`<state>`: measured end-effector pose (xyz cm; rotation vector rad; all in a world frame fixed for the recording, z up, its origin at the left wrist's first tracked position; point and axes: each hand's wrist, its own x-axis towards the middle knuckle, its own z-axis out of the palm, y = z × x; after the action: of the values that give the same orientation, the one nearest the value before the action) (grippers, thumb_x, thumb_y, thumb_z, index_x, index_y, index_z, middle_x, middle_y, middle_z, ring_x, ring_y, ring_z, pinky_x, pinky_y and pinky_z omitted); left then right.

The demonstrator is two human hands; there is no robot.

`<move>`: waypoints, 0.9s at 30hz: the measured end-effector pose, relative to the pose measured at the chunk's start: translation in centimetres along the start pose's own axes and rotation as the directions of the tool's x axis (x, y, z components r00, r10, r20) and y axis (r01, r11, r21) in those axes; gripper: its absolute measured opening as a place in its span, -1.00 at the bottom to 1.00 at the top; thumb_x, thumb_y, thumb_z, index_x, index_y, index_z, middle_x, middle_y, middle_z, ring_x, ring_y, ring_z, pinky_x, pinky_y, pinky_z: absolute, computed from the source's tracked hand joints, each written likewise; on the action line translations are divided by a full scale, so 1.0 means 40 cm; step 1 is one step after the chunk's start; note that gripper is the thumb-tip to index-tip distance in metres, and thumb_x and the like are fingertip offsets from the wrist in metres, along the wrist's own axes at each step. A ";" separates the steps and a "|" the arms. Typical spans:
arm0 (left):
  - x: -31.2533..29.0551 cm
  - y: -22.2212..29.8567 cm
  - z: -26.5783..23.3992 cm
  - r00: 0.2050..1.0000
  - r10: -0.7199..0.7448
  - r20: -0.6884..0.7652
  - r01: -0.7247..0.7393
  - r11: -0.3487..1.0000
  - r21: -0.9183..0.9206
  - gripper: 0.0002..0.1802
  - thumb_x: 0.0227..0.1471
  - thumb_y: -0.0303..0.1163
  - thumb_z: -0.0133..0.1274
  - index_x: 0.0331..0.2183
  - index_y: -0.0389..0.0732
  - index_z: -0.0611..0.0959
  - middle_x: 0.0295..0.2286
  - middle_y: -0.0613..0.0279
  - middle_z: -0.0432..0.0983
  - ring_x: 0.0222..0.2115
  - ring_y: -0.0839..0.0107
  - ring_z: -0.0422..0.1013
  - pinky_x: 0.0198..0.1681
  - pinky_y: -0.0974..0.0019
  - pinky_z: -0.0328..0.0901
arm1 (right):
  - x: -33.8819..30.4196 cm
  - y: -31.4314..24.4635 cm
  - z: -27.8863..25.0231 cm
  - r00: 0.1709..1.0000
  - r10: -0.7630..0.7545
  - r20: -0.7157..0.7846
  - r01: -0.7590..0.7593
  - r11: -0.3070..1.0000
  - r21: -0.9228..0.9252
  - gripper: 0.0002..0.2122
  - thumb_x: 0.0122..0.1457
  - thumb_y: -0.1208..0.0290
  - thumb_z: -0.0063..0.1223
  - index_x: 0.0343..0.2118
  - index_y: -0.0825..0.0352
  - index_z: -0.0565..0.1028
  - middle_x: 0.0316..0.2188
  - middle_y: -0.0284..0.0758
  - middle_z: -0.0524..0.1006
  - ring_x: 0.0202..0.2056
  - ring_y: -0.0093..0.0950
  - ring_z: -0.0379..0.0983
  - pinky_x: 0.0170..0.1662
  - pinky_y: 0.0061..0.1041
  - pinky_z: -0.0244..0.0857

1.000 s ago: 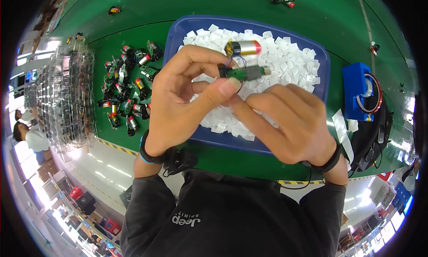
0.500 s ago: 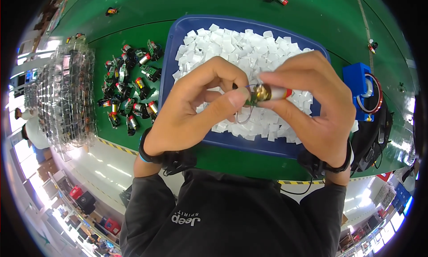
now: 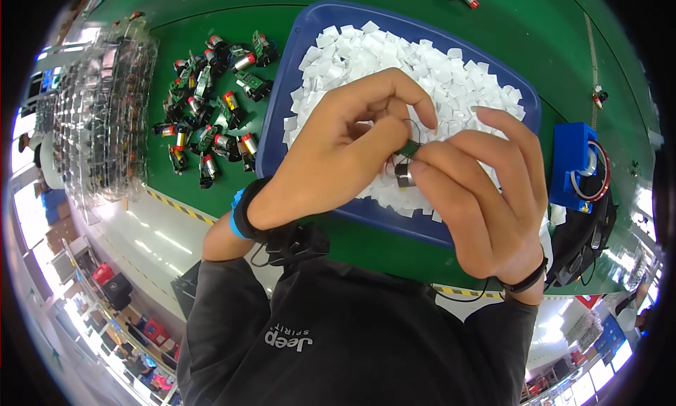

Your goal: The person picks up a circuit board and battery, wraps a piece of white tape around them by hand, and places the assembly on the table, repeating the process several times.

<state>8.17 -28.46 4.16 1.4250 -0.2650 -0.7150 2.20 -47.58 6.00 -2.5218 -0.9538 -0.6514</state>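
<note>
My left hand (image 3: pixel 338 159) and my right hand (image 3: pixel 479 188) meet over a blue tray (image 3: pixel 296 61) full of small white square pads (image 3: pixel 422 61). Between the fingertips of both hands sits a small motor part (image 3: pixel 405 168) with a silver can and a green circuit board, mostly hidden by my fingers. Thin dark wire loops show above it. My left thumb and forefinger pinch the green end; my right thumb presses on the silver end.
A heap of several similar small motors (image 3: pixel 211 110) with green boards lies on the green mat left of the tray. Clear plastic trays (image 3: pixel 98 117) stand at far left. A blue fixture (image 3: pixel 574 163) with a red ring sits at right, above a black object (image 3: pixel 584 244).
Both hands have shifted a little lower and right over the tray. The motor part, held up and well exposed one second ago, is now turned and mostly covered by my fingers.
</note>
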 end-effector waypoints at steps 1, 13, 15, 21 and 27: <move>0.001 -0.001 -0.004 1.000 -0.002 0.009 0.002 1.000 0.030 -0.78 0.09 -0.53 -0.11 -0.20 -0.30 0.54 -0.28 0.30 0.51 -0.36 0.64 0.33 -0.29 0.56 0.18 | 0.001 0.000 0.000 1.000 -0.006 0.004 0.006 1.000 0.003 -0.71 -0.18 0.56 0.28 -0.30 0.34 0.55 -0.35 -0.30 0.61 -0.28 -0.31 0.48 -0.16 -0.15 0.47; -0.011 0.018 -0.015 0.992 0.024 0.128 -0.006 0.990 -0.144 -0.69 0.23 -0.42 -0.12 -0.07 -0.39 0.52 -0.16 0.10 0.50 -0.33 0.45 0.49 -0.35 0.36 0.45 | 0.007 0.042 -0.023 0.992 0.090 -0.086 -0.073 0.980 0.186 -0.66 -0.18 0.61 0.36 -0.26 0.34 0.56 -0.29 -0.27 0.66 -0.25 -0.30 0.51 -0.13 -0.26 0.46; -0.012 0.019 -0.011 0.990 0.030 0.135 -0.012 0.991 -0.130 -0.68 0.25 -0.40 -0.12 -0.06 -0.40 0.52 -0.15 0.08 0.50 -0.33 0.42 0.51 -0.36 0.33 0.49 | 0.009 0.045 -0.025 0.994 0.080 -0.075 -0.065 0.980 0.186 -0.64 -0.21 0.62 0.38 -0.26 0.34 0.57 -0.28 -0.26 0.66 -0.25 -0.29 0.52 -0.14 -0.28 0.46; -0.005 0.009 -0.002 0.994 0.046 0.101 -0.027 0.982 -0.184 -0.69 0.17 -0.55 -0.05 -0.04 -0.41 0.49 -0.14 0.04 0.50 -0.33 0.39 0.52 -0.38 0.35 0.51 | 0.012 0.037 -0.030 0.981 0.161 -0.109 -0.134 0.966 0.222 -0.68 -0.18 0.63 0.38 -0.28 0.36 0.58 -0.29 -0.25 0.67 -0.27 -0.29 0.52 -0.16 -0.30 0.47; -0.011 -0.010 -0.009 0.994 0.064 0.094 -0.050 0.989 -0.138 -0.64 0.07 -0.70 0.01 -0.04 -0.42 0.48 -0.17 0.05 0.51 -0.31 0.39 0.52 -0.37 0.34 0.51 | 0.017 0.044 -0.015 0.991 0.095 -0.096 -0.079 0.984 0.158 -0.75 -0.15 0.66 0.36 -0.33 0.40 0.59 -0.31 -0.22 0.67 -0.18 -0.20 0.56 -0.12 -0.27 0.48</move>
<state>7.93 -27.89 3.81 1.2508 -0.3268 -0.7437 3.69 -48.75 6.57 -2.3561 -0.8197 -0.6487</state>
